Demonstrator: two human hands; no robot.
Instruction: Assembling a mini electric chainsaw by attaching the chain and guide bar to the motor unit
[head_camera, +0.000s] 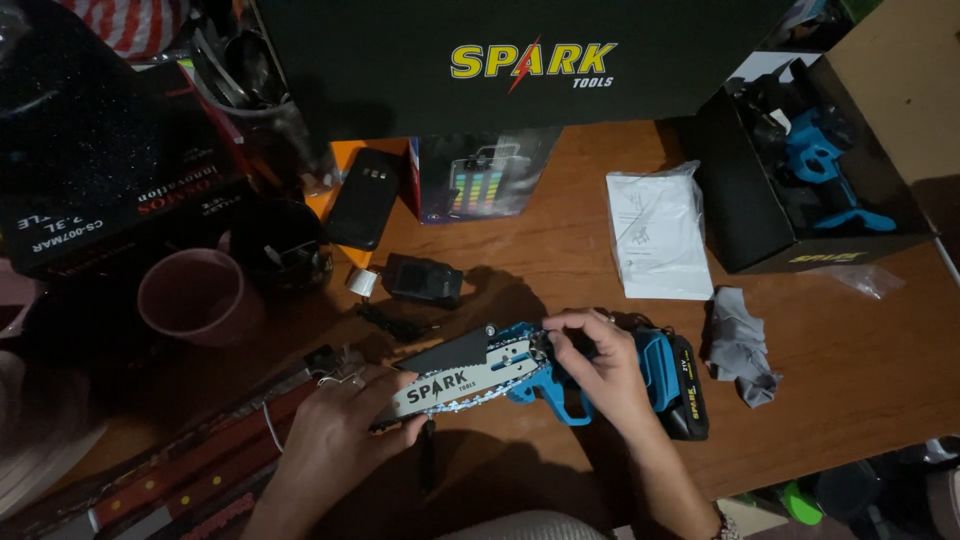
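Observation:
A small blue and black cordless chainsaw (640, 372) lies on the wooden table (860, 350), its silver guide bar (470, 380) and chain pointing left. My left hand (345, 415) grips the tip end of the bar. My right hand (597, 365) rests on the saw body near the bar's base, fingers curled over the top by the blue guard. The black battery pack (690, 385) sticks out at the saw's right end.
A grey cloth (742, 345) and a bagged paper leaflet (658, 235) lie right of the saw. An open black box (800, 190) holds blue parts. A charger (425, 280), phone (362, 198), pink cup (195, 295) and boxes crowd the back left.

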